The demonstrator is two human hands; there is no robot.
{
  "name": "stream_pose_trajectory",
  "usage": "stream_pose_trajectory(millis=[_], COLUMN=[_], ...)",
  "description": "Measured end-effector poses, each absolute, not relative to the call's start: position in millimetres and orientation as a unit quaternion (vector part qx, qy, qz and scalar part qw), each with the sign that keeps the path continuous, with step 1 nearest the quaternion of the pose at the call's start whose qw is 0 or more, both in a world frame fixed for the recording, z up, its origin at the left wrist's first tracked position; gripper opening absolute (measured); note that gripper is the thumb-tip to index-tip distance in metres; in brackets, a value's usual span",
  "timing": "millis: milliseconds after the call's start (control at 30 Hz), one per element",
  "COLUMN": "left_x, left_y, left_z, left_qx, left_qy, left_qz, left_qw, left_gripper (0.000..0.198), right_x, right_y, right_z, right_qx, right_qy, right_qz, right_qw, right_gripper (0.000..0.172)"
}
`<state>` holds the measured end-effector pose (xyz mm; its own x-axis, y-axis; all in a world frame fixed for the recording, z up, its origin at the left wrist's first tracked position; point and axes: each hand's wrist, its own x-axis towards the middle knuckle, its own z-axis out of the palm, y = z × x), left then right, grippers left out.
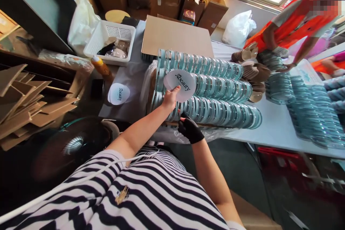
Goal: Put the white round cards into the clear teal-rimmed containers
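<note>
My left hand (170,99) is closed on round white cards (183,85) printed with "beauty", its thumb on the top one; they seem to be a small stack. Under and beyond them stand three rows of clear round lid-like pieces (215,109), set on edge in a shallow box. My right hand (189,128), in a black fingerless glove, is at the near edge of the front row, close below the cards. Its fingers are curled, and whatever they may hold is hidden. More round printed cards (118,94) lie on the table to the left.
A flat cardboard box (176,36) lies behind the rows. At left are a white basket (88,45) with items, an orange bottle (101,67) and cardboard pieces (29,100). To the right, a co-worker in an orange vest (293,21) handles stacked clear pieces (280,86).
</note>
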<state>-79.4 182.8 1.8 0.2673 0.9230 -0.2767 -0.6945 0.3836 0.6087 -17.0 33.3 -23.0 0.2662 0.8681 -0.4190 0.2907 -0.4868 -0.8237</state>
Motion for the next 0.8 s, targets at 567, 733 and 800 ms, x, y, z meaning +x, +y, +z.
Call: stream_pose_trajectory(millis=[567, 733, 800], left_x=[-72, -73, -82], left_y=[174, 172, 174], left_z=[-3, 5, 13], left_qx=[0.222, 0.18, 0.146], left_qy=[0.361, 0.334, 0.318], left_qz=[0.555, 0.532, 0.529], left_qw=[0.716, 0.757, 0.773], left_gripper=[0.022, 0.029, 0.03], right_x=[13, 29, 36], right_y=[112, 107, 80], right_z=[12, 18, 24], right_qx=[-0.681, -0.767, -0.792], right_qy=[-0.594, -0.45, -0.398], right_qz=[0.005, 0.003, -0.069], right_qw=[0.429, 0.456, 0.457], right_gripper=[0.043, 0.046, 0.054])
